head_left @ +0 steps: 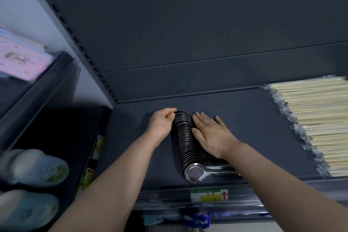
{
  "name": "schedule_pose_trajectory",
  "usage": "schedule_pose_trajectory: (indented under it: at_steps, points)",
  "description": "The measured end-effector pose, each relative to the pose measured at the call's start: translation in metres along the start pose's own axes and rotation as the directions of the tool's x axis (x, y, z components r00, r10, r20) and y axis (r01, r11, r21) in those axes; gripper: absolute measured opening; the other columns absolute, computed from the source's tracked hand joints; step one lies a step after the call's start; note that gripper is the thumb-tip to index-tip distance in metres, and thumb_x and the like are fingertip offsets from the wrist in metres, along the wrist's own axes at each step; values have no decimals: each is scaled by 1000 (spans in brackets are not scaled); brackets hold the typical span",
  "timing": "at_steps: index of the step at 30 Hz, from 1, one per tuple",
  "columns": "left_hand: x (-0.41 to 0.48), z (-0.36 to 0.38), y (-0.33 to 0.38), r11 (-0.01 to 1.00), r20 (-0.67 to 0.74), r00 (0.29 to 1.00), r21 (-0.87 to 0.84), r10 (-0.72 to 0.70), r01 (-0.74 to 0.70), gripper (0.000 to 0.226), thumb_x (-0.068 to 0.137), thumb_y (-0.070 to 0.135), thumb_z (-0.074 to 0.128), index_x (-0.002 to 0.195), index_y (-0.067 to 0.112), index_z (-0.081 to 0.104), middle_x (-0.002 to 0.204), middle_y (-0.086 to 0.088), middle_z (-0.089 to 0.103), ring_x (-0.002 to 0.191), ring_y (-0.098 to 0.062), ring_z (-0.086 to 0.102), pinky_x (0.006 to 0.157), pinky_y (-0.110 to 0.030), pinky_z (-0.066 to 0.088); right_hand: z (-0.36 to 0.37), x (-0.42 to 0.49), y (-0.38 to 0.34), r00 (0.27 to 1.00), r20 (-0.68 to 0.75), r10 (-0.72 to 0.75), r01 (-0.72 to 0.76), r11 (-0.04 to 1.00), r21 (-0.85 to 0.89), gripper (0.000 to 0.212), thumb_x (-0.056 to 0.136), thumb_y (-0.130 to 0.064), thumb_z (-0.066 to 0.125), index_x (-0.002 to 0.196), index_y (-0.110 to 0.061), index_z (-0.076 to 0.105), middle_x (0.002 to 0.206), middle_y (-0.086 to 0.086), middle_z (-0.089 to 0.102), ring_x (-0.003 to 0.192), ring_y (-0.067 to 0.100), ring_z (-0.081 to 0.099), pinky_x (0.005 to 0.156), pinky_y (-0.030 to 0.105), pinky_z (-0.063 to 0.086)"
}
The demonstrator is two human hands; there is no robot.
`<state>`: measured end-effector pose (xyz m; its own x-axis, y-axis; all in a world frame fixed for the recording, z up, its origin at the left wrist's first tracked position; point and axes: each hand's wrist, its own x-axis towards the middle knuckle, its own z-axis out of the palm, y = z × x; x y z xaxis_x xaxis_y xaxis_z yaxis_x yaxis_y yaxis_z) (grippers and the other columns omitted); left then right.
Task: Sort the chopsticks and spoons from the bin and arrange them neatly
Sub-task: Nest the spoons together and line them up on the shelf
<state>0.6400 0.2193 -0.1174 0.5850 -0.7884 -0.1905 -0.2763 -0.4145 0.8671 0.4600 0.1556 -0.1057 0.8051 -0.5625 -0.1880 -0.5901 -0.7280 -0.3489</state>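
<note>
Nearest us, two bare forearms (116, 179) reach from the lower edge onto a dark metal shelf (254, 128).

1. Chopsticks (310, 118): we note pale wooden sticks bundled in clear crinkled wrap, laid flat along the right side of the shelf, well apart from the hands. We judge them light and stiff, with a slippery film; best lifted by the whole pack.

2. Spoons (183, 137): a long nested row of steel spoons stands on edge at mid-shelf, handles pointing right. We judge the row heavy as a mass, rigid, smooth and liable to fan out or topple. Hold is best taken by pressing in from both flanks or both ends, not by single handles.

3. Left grip (160, 124): fingers curled against the row's left flank; thumb and forefinger appear to pinch the farthest spoon, though the contact is small and dim.

4. Right grip (211, 133): fingers straight and together, palm down, pressing on the row's right side over the handles, holding nothing.

5. Shelf-edge label (209, 195): green and yellow bands, red upward arrow; its writing is illegible. No brand is readable.
</note>
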Motion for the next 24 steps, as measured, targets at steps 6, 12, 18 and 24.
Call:
schedule_pose_trajectory:
  at_steps: [6, 12, 18, 24]
  points:
    - [-1, 3, 1, 1000, -32, 999, 5, 14, -14, 29, 98, 14, 49, 121, 20, 66, 122, 0, 66, 115, -14, 60, 106, -37, 44, 3, -6, 1, 1000, -16, 7, -7, 1000, -11, 58, 102, -43, 16, 154, -19, 6, 161, -5, 3, 147, 9, -1, 120, 38, -2]
    - [-1, 2, 0, 1000, -47, 999, 1, -1, 1, 29, 98, 16, 49, 122, 22, 65, 119, 1, 67, 112, -17, 61, 103, -41, 47, 3, -6, 3, 1000, -18, 12, -12, 1000, 2, 58, 102, -43, 17, 154, -18, 7, 161, -4, 6, 147, 10, -1, 120, 40, -2]
    - [-2, 4, 3, 1000, -64, 998, 5, -17, 17, 30, 99, 17, 49, 125, 20, 63, 124, 0, 64, 116, -16, 59, 106, -38, 44, 2, -8, 4, 999, -23, 22, -22, 1000, 5, 58, 102, -42, 18, 154, -17, 7, 161, -3, 9, 148, 11, 3, 120, 40, 1]
    - [-5, 3, 5, 999, -80, 996, 35, -23, 26, 30, 99, 20, 49, 125, 22, 63, 124, 0, 65, 116, -17, 59, 105, -40, 45, 0, -7, 5, 1000, -21, 20, -20, 1000, 3, 58, 102, -42, 19, 154, -17, 9, 161, -3, 10, 148, 11, 3, 120, 41, 1]
